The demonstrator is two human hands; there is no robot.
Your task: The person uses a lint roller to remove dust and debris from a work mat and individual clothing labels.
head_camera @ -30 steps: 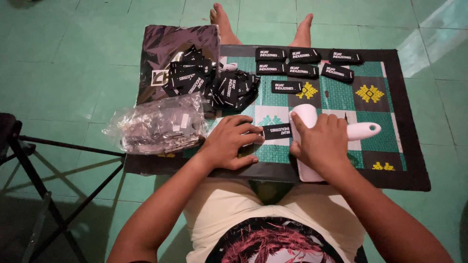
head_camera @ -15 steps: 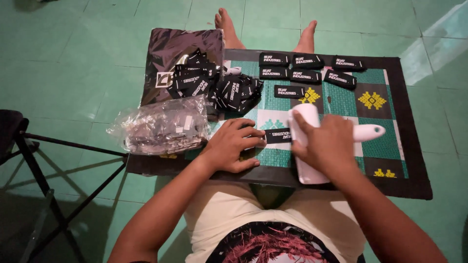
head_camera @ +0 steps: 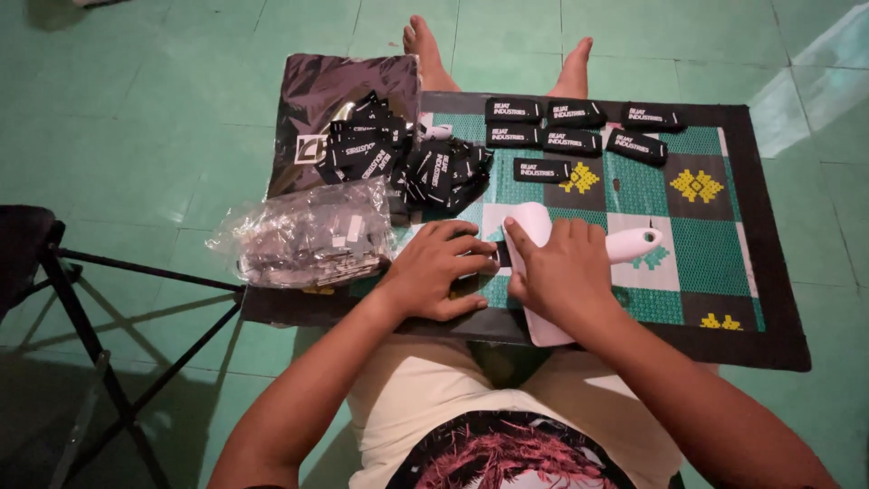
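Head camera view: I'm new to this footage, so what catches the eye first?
Two hands meet mid-mat: the left hand and right hand press on a black label over a white tool. Behind them, a heap of black labels beside neat rows.

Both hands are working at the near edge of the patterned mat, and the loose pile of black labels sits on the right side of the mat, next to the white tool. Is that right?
Not quite. The head view shows the loose pile of black labels at the mat's far left, behind the clear plastic bag, not on the right. The rest holds: the left hand and right hand work at the near edge, by the white tool.
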